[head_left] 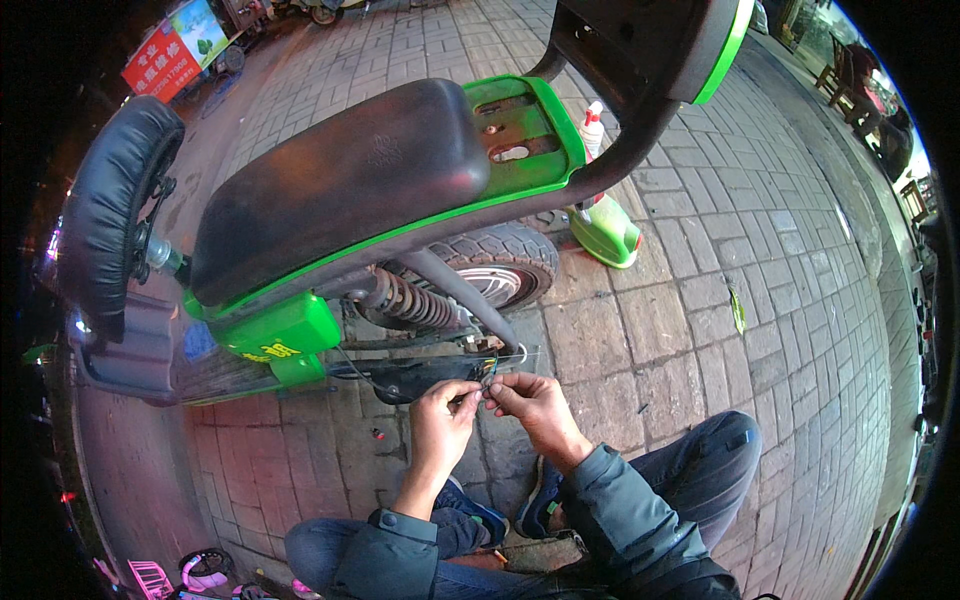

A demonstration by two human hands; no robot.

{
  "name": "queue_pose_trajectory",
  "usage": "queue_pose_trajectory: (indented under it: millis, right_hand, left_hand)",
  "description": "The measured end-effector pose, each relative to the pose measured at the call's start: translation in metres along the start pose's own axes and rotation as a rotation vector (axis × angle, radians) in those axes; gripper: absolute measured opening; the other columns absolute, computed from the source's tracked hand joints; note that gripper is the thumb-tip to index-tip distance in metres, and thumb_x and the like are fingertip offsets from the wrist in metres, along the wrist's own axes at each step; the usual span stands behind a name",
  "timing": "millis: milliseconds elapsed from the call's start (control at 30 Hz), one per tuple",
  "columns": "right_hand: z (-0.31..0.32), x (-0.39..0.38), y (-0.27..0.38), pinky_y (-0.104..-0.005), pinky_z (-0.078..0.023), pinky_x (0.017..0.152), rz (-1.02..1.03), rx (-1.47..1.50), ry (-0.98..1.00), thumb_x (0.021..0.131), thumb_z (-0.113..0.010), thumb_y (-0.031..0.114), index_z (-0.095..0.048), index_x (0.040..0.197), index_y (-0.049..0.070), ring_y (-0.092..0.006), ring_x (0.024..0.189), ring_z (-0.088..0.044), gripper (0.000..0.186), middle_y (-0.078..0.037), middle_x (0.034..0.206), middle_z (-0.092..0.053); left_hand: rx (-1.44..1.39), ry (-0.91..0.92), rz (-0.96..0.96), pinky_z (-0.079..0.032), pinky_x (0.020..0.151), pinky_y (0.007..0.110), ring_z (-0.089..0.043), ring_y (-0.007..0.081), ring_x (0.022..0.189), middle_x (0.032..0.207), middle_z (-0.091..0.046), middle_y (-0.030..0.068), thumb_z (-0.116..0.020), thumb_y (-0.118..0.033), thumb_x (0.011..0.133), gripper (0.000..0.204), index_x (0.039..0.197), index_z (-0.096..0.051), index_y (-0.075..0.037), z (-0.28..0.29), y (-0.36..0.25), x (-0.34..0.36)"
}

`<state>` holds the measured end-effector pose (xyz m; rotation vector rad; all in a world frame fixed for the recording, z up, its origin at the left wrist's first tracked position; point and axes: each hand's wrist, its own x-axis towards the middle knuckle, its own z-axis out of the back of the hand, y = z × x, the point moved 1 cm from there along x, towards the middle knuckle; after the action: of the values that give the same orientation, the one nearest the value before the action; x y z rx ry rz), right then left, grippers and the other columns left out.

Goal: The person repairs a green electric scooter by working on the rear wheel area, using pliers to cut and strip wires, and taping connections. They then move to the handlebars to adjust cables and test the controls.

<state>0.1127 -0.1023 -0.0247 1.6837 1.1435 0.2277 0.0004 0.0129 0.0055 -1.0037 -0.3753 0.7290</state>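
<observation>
My left hand [447, 425] and my right hand [530, 410] meet at their fingertips, pinching thin wires [489, 368] that come from the lower rear of a green and black electric scooter [262, 334]. The exact ends between my fingers are too small to make out. Just above and behind my hands are the scooter's rear shock spring [413, 306], its rear wheel [532, 268] and a dark tube [455, 290]. The long black seat [335, 185] runs over them, with a green rear rack [530, 130] at its end.
A detached green part [610, 232] lies on brick paving [680, 310] behind the wheel, near a white-and-red bottle [592, 130]. My crossed legs [700, 470] are below. A red sign [160, 60] stands upper left, pink-wheeled vehicles [200, 570] lower left, wooden chairs with seated people [865, 90] upper right.
</observation>
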Motion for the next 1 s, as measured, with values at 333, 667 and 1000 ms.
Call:
queue_pose_trajectory:
  millis: [333, 667, 1000]
  right_hand:
    - [0.008, 0.014, -0.010, -0.0249, -0.052, 0.073, 0.188, -0.119, 0.090, 0.098, -0.068, 0.010, -0.071, 0.108, -0.001, -0.0074, 0.080, -0.061, 0.015, -0.001, 0.088, -0.068]
    - [-0.008, 0.015, -0.023, -0.0225, -0.053, 0.070, 0.257, -0.029, -0.249, 0.092, -0.076, 0.007, -0.073, 0.101, 0.000, -0.0064, 0.077, -0.064, 0.012, -0.001, 0.090, -0.072]
    - [-0.028, -0.012, -0.010, -0.0265, -0.051, 0.060, 0.562, -0.537, -0.518, 0.087, -0.076, 0.002, -0.075, 0.100, 0.000, -0.0143, 0.065, -0.065, 0.013, -0.011, 0.080, -0.068]
  left_hand:
    - [-0.076, 0.020, 0.006, -0.056, 0.071, 0.028, -0.071, 0.0142, 0.079, 0.092, -0.075, 0.0104, -0.072, -0.004, 0.092, 0.012, 0.102, -0.073, 0.003, -0.001, 0.002, 0.000]
    - [0.017, -0.022, -0.100, -0.055, 0.067, 0.028, -0.071, 0.0173, 0.078, 0.098, -0.074, 0.0109, -0.069, -0.003, 0.092, 0.013, 0.104, -0.074, -0.001, -0.001, -0.010, -0.001]
    - [0.032, -0.068, -0.097, -0.058, 0.067, 0.029, -0.073, 0.0200, 0.081, 0.098, -0.075, 0.0133, -0.071, -0.001, 0.089, 0.013, 0.102, -0.075, 0.001, -0.002, -0.009, -0.003]
